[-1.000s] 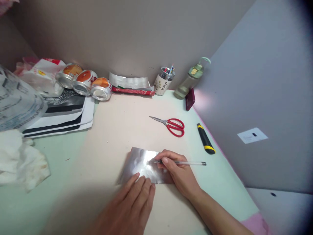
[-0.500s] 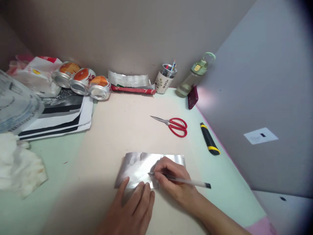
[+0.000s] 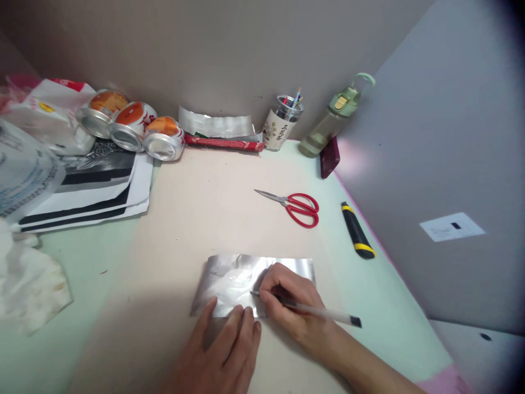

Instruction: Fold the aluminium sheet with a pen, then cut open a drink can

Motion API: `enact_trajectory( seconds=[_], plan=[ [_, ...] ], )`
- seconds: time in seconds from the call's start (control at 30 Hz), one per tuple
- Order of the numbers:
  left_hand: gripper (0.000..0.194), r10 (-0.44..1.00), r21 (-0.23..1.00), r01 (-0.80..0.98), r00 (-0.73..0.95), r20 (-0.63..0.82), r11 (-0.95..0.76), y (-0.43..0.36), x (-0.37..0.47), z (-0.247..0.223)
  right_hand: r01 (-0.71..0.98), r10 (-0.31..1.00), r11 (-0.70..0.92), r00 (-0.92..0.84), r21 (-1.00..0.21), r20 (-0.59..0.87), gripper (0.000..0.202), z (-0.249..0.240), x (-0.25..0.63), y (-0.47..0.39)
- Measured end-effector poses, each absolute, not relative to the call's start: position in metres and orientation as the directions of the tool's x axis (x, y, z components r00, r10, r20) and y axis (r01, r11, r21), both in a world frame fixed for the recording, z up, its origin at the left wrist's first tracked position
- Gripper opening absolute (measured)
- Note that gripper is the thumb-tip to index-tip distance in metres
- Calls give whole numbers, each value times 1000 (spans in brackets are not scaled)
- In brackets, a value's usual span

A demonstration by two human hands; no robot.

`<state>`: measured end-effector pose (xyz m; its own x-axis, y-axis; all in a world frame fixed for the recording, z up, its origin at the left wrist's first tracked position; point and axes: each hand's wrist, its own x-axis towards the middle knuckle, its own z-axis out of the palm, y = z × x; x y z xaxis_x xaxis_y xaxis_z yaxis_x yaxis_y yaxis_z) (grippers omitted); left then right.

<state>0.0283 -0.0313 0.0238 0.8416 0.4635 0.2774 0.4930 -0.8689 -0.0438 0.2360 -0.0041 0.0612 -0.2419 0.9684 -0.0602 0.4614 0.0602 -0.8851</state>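
A shiny silver metal sheet lies on the beige desk surface in front of me. My left hand rests at its lower edge, fingers stretched out and apart, with the fingertips on the sheet. In my right hand is a pen with a clear barrel and a black end cap, pinched between thumb and fingers. The pen's tip touches the sheet near its middle. My right hand covers part of the sheet's right half.
Red-handled scissors and a black-and-yellow utility knife lie beyond the sheet. Along the back are drink cans, cut can strips, a pen jar, a green bottle and a dark red box. Papers and crumpled tissue sit left.
The camera view has shifted slightly. The pen's rear end has swung a little right and down while its tip stays on the sheet. My left hand keeps its place on the sheet.
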Motion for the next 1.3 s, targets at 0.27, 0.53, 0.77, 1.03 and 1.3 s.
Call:
enact_trajectory(
  seconds=[0.27, 0.53, 0.77, 1.03, 1.3],
  plan=[
    [37, 462, -22, 485, 845, 269, -874, -33, 28, 21, 455, 954, 32, -281, -890, -109, 18, 60, 239, -5],
    [36, 484, -15, 506, 833, 269, -862, -30, 30, 28, 442, 957, 58, -279, -895, -76, 19, 61, 239, -4],
    [38, 491, -15, 512, 830, 265, -859, -32, 30, 29, 431, 960, 47, -270, -901, -79, 18, 59, 239, -5],
    [37, 487, -6, 505, 834, 259, -863, -33, 29, 29, 426, 952, 52, -295, -903, -84, 19, 59, 239, -5],
    [40, 480, 7, 488, 856, 193, -873, -33, 26, 32, 417, 953, 43, -291, -908, -88, 19, 62, 239, -4]
  ],
)
